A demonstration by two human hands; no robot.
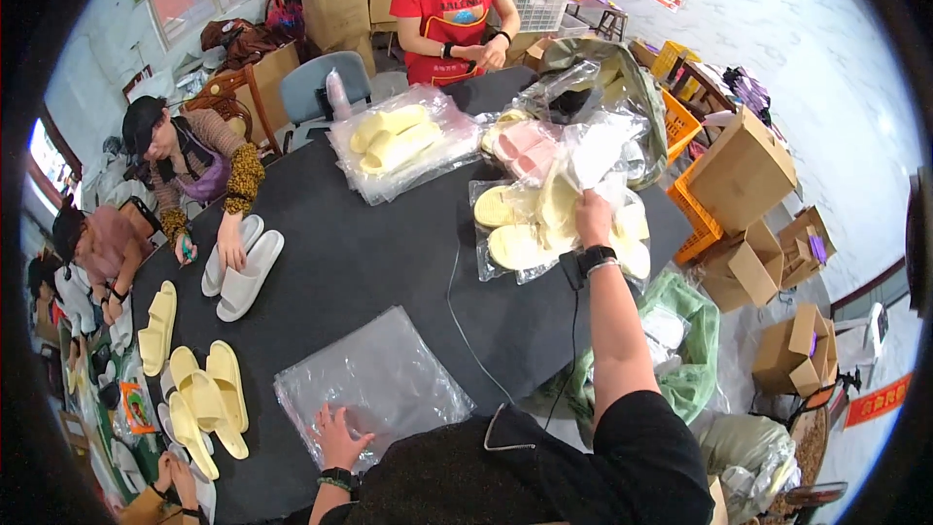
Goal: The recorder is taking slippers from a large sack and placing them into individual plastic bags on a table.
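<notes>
My left hand (340,437) lies with fingers spread on a stack of clear plastic bags (389,369) at the table's near edge. Stretched out to the far right, my right hand (594,218) is closed on a clear bag of pale yellow slippers (557,202); its fingertips are partly hidden. This bag rests over other bagged yellow slippers (512,247). Just beyond them lie pink slippers (528,149) in clear plastic. More yellow slippers (397,139) sit on a pile of clear bags farther back.
Loose yellow slippers (207,399) occupy the dark table's (355,243) left side. A co-worker there touches grey slippers (250,275); another person (457,15) stands beyond the table. A cable (457,316) crosses the tabletop. Orange crates (692,209) and a green sack (700,331) flank the right edge.
</notes>
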